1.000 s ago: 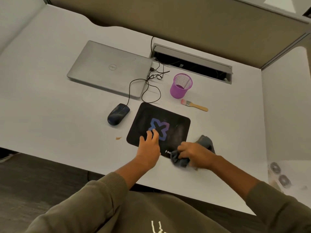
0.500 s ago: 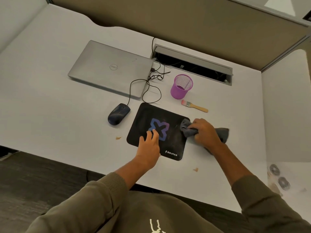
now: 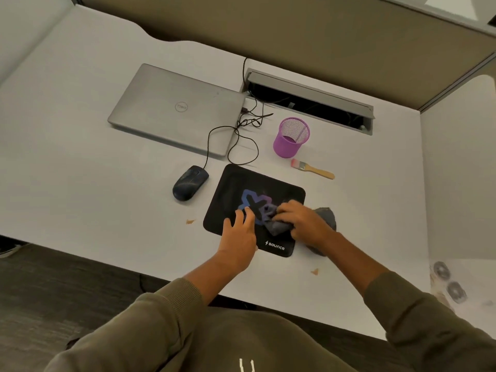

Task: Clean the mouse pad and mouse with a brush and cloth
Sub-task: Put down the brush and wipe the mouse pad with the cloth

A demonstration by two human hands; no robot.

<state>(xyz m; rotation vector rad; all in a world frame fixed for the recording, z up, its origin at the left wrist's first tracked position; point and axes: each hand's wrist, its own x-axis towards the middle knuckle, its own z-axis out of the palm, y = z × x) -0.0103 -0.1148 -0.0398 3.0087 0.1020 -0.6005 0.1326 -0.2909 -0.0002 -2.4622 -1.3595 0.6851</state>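
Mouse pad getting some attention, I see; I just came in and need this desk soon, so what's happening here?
A person is wiping the black mouse pad with a dark grey cloth. The right hand grips the cloth over the pad's logo, while the left hand presses flat on the pad's near edge to steady it. The wired mouse sits off the pad to its left, and the brush lies untouched beside the purple mesh cup.

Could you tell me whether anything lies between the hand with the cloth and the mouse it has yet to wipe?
Yes: the left hand, pressed flat on the mouse pad, lies between the right hand gripping the cloth and the mouse.
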